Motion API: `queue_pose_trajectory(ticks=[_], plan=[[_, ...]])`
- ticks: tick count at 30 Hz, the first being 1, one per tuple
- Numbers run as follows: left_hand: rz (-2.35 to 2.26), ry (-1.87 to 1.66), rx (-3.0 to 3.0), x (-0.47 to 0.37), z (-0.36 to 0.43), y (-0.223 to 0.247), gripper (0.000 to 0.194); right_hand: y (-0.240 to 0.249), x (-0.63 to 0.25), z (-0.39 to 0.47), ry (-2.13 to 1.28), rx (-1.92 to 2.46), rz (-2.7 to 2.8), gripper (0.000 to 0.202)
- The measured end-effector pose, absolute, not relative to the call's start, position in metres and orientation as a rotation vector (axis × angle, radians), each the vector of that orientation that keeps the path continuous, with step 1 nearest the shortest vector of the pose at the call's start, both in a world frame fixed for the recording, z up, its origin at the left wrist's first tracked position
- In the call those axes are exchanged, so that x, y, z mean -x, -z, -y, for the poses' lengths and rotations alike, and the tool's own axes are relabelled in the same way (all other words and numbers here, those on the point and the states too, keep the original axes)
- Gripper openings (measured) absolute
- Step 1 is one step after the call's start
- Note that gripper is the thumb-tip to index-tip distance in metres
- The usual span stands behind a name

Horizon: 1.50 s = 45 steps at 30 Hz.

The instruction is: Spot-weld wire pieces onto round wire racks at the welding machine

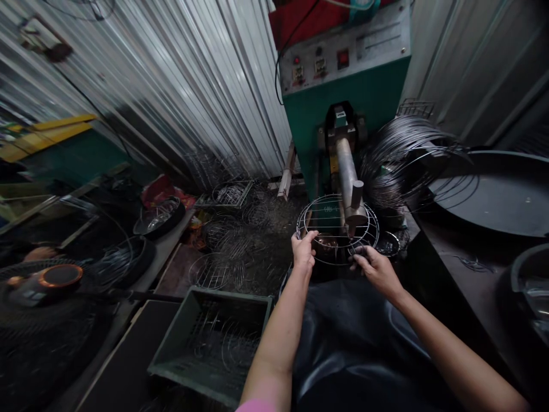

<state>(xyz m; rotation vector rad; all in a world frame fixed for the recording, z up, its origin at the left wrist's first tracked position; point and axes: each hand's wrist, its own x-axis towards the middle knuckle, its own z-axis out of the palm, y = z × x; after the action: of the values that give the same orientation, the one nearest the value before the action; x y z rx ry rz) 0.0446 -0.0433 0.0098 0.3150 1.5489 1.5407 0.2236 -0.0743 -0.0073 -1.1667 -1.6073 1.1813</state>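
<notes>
A round wire basket of thin metal rods is held under the cylindrical metal arm of a green machine. My left hand is closed on the basket's rim at its left side. Near the basket's front right edge my right hand is pinched, close to the tip below the metal arm. Something small, perhaps a wire piece, is at its fingertips, too small to make out.
A green plastic crate with wire pieces stands at the lower left. Coiled wire and a large dark round tray lie to the right. Wire grids cover the floor. A black tub of wire parts sits further left.
</notes>
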Motion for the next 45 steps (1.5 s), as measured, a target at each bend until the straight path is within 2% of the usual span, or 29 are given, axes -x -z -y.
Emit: queue_pose_trajectory(ticks=[19, 25, 30, 34, 37, 40, 45], plan=[[-1.552, -1.565, -0.296, -0.046, 0.030, -0.007, 0.047, 0.007, -0.227, 0.056, -1.065, 1.196, 1.674, 0.022], [-1.562, -1.513, -0.336, -0.045, 0.034, -0.003, 0.047, 0.008, -0.227, 0.060, -1.229, 1.130, 1.476, 0.033], [-1.587, -1.256, -0.333, -0.015, 0.026, -0.012, 0.050, 0.044, -0.267, 0.088, -1.223, 1.313, 1.168, 0.037], [-1.550, -1.022, -0.460, 0.009, -0.001, -0.018, 0.034, 0.093, -0.305, 0.104, -1.427, 1.588, 1.291, 0.024], [-1.512, -0.983, -0.467, 0.010, -0.007, -0.015, 0.029, 0.107, -0.315, 0.105, -1.329, 1.622, 1.322, 0.019], [-1.516, -1.115, -0.413, 0.004, 0.006, -0.008, 0.030, 0.094, -0.308, 0.104, -1.334, 1.575, 1.250, 0.019], [-1.570, -1.311, -0.359, -0.005, 0.032, -0.006, 0.028, 0.038, -0.272, 0.103, -1.415, 1.286, 1.213, 0.011]])
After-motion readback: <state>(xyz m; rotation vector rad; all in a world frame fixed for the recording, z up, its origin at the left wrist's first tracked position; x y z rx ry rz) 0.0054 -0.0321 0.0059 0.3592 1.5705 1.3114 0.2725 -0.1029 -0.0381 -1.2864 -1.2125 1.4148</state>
